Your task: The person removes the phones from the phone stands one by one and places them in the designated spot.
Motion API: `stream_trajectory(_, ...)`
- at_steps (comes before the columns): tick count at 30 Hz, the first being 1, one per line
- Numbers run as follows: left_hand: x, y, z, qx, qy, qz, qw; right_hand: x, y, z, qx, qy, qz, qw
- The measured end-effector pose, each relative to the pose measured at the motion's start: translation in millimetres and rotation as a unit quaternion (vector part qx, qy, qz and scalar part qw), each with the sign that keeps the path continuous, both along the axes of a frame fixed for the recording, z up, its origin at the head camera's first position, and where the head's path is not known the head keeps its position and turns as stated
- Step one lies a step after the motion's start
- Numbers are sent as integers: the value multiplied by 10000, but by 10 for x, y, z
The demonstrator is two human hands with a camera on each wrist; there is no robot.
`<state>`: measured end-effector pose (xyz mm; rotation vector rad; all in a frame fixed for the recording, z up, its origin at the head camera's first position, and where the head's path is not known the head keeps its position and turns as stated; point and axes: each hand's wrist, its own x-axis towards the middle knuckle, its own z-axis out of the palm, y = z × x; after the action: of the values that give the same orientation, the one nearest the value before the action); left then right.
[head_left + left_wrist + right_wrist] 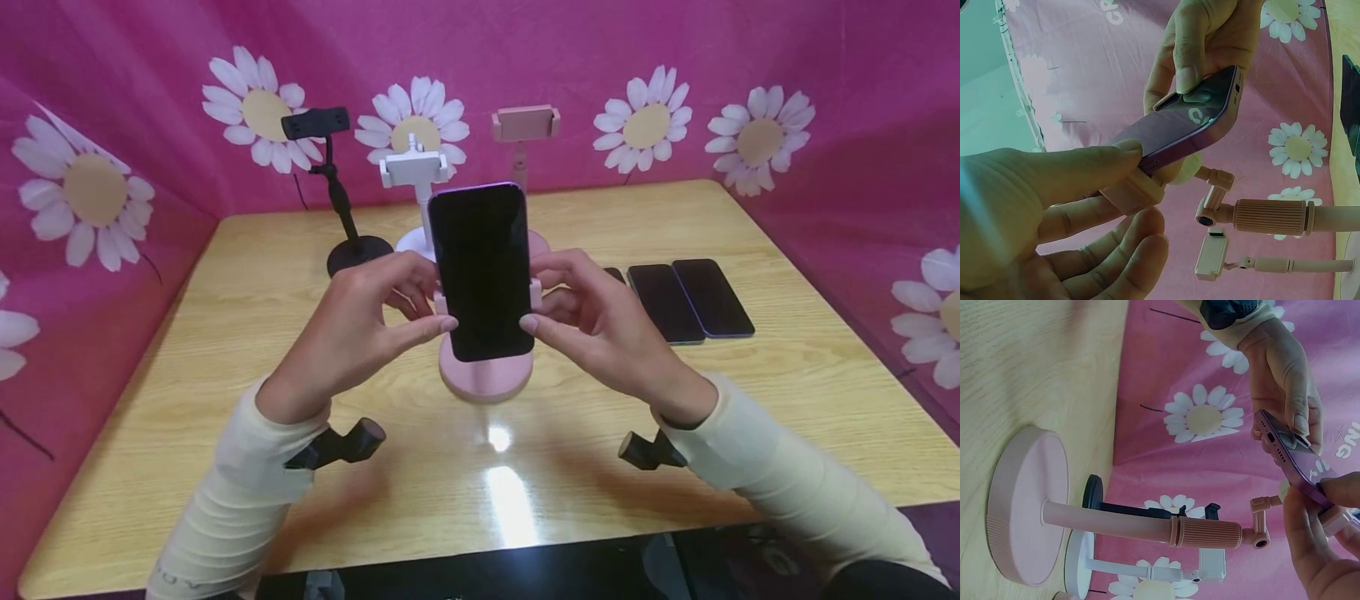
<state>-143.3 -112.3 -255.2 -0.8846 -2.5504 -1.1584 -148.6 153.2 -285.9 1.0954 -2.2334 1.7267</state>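
Observation:
A purple-edged smartphone with a dark screen stands upright, tilted back, in the clamp of a pink phone stand. My left hand grips the phone's left side, thumb on the screen's edge and index finger behind by the clamp. On the opposite side my right hand pinches it the same way, its thumb low on the screen's right edge. In the right wrist view, the stand's ribbed neck and jointed arm rise from the round base to the phone. The phone hides most of the clamp from the head view.
Behind the phone stand a black phone stand, a white one and a second pink one. Dark phones lie side by side at the right of the wooden table. A pink flowered cloth encloses the back and sides.

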Motion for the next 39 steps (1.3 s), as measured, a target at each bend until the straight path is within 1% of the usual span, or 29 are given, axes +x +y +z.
stream_trajectory(5,3,-31,25,-89,13,-26,10000,-7,-18,-4,-7,172,2,9999)
stream_trajectory(8,4,-52,35,-118,4,-25,9999,-6,-22,-2,74,280,-82,9995)
stream_trajectory(12,-2,-76,42,-122,-135,34,9998,-14,-35,30,99,322,-151,9993)
stream_trajectory(14,-5,-87,46,-145,-286,81,9995,-24,-47,77,-3,347,-221,9992)
stream_trajectory(16,-10,-98,50,-181,-455,134,9987,-42,-68,159,-168,434,-314,9984)
stream_trajectory(19,-18,-112,56,-252,-632,165,9975,-72,-138,323,-273,808,-653,9942)
stream_trajectory(22,-29,-116,49,-270,-647,129,9975,-100,-272,461,-13,1390,-1135,9838)
stream_trajectory(24,-41,-112,34,-249,-551,53,9982,-102,-382,500,321,1717,-1463,9737)
stream_trajectory(26,-60,-102,14,-221,-375,-32,9990,-103,-493,501,675,1954,-1738,9628)
stream_trajectory(30,-124,-73,-24,-180,14,-208,9996,-113,-660,453,1242,2108,-2281,9424)
stream_trajectory(32,-161,-60,-40,-139,97,-296,9994,-125,-710,425,1391,2091,-2516,9347)
stream_trajectory(36,-233,-55,-79,-83,82,-583,9982,-140,-763,386,1465,2094,-2792,9256)
stream_trajectory(39,-272,-62,-110,-72,67,-808,9967,-138,-785,375,1438,2139,-2901,9216)
